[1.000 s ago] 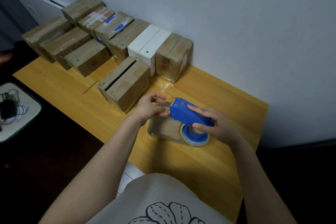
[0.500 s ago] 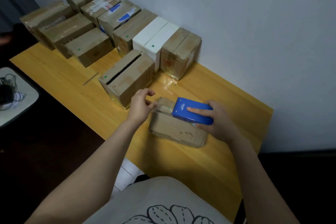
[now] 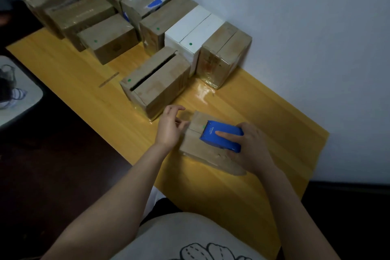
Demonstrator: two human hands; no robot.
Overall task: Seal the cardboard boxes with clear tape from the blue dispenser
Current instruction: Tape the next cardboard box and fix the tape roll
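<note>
Now the right hand (image 3: 253,148) grips the blue dispenser (image 3: 221,135) atop a small box (image 3: 196,146) on the worktop (image 3: 84,82). The left hand (image 3: 168,126) touches the box's end; whether it pinches anything is unclear.

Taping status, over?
Right hand grips blue dispenser on small box. Left hand at box's far end, grip unclear. Nothing blocking.

We see a pale grey shirt (image 3: 183,236) with a black outline print (image 3: 202,251) of rounded, ribbed shapes; the left forearm (image 3: 118,192) and right forearm (image 3: 295,207) are bare.
</note>
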